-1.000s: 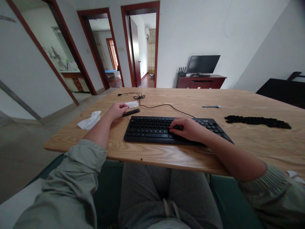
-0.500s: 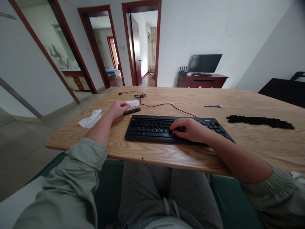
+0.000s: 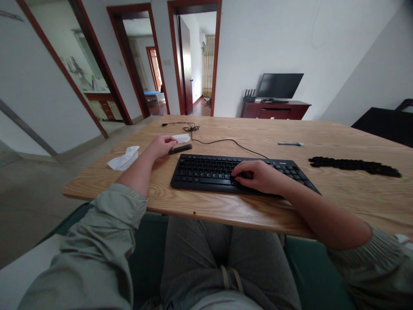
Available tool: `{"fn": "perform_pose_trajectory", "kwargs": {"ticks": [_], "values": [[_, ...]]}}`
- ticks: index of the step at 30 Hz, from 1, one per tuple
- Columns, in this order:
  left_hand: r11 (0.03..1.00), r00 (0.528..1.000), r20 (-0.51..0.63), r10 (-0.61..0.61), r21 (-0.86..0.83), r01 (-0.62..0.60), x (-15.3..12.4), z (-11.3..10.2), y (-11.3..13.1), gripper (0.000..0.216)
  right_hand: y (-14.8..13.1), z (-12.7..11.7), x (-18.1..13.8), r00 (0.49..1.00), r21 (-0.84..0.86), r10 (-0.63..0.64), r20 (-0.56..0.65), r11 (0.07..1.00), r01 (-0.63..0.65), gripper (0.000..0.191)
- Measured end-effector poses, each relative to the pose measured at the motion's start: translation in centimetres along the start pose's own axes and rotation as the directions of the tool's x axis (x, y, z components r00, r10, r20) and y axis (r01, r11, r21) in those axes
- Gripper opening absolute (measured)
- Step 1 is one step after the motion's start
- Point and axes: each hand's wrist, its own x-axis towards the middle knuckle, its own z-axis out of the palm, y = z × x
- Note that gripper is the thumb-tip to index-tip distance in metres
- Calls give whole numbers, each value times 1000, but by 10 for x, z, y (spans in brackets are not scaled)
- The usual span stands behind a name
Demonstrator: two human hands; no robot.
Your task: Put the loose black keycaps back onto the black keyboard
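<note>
A black keyboard (image 3: pixel 206 170) lies on the wooden table (image 3: pixel 322 202) in front of me. My right hand (image 3: pixel 258 175) rests on its right-middle part, fingers curled down onto the keys. My left hand (image 3: pixel 159 145) lies on the table to the left of the keyboard, fingers closed on a small white tissue (image 3: pixel 181 137). Just below that hand's fingertips lies a slim black bar-shaped object (image 3: pixel 180 149), next to the keyboard's upper left corner.
A crumpled white tissue (image 3: pixel 124 158) lies near the table's left edge. The keyboard's black cable (image 3: pixel 222 141) runs to a tangle at the back. A blue pen (image 3: pixel 290 144) and a long black strip (image 3: pixel 355 165) lie on the right. Doorways and a monitor on a cabinet stand behind.
Both hands stay where they were; only the camera has tilted slightly, shifting the scene a little.
</note>
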Motion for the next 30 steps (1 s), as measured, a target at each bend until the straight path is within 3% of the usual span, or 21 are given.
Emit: {"fn": "perform_pose_trajectory", "kwargs": {"ticks": [7,13,20,30], "values": [[1000,1000,5,12,17,-12,0,1,-3,34,-5,-5,-4,994,-55,-108,33,992,110,27],[1000,1000,22,23,8,-23,1,1,-8,34,-15,1,-13,980,-300,-196,32,934,196,32],[999,999,10,-31,15,31,-3,1,-1,37,-21,10,-20,985,-378,-170,-19,914,150,38],[999,1000,-16,21,42,-20,-1,-2,-1,34,-22,34,-28,970,-414,-147,-193,908,55,37]]}}
